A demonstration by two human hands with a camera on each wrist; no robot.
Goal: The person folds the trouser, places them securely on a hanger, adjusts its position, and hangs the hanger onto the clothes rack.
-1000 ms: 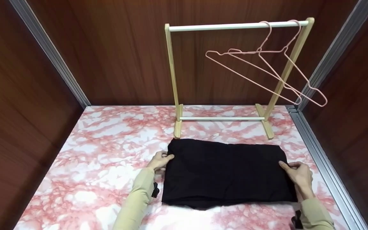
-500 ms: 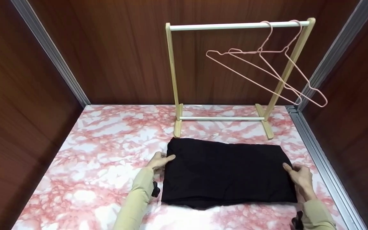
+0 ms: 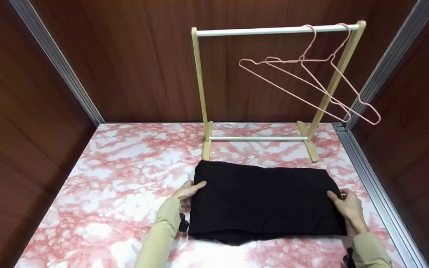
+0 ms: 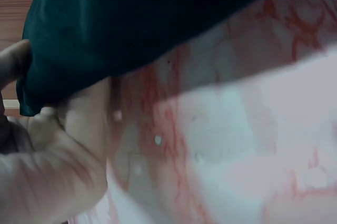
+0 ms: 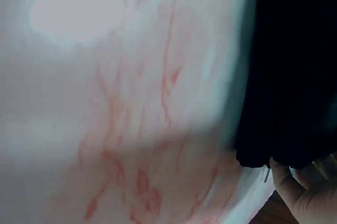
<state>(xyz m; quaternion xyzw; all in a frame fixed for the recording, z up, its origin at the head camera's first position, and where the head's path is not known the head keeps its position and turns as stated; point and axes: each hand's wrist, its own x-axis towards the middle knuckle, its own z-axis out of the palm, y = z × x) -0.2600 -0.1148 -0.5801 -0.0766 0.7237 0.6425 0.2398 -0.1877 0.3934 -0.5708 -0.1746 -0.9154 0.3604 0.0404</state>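
Note:
A folded piece of black cloth [image 3: 263, 201] lies flat in a wide rectangle in front of the rack. At its left edge my left hand [image 3: 187, 190] pinches it, thumb on top and the other fingers underneath. The left wrist view shows the cloth edge running between thumb and fingers of that hand [image 4: 58, 155]. On the opposite edge, my right hand [image 3: 350, 207] holds the cloth the same way, its thumb lying on the upper face. Part of this right hand [image 5: 310, 197] appears at the cloth's corner in the right wrist view.
Behind the cloth stands a wooden rack [image 3: 201, 85] with a white top rail [image 3: 251, 32]. Two pink hangers [image 3: 285, 89] hang near its right end. Brown panels [image 3: 143, 63] enclose the red-and-white marbled table [image 3: 125, 167], with a metal rail [image 3: 374, 193] along the right.
My left thumb has slid slightly further onto the cloth. The right hand has shifted slightly towards me along its edge, and the cloth's right edge bulges outward more.

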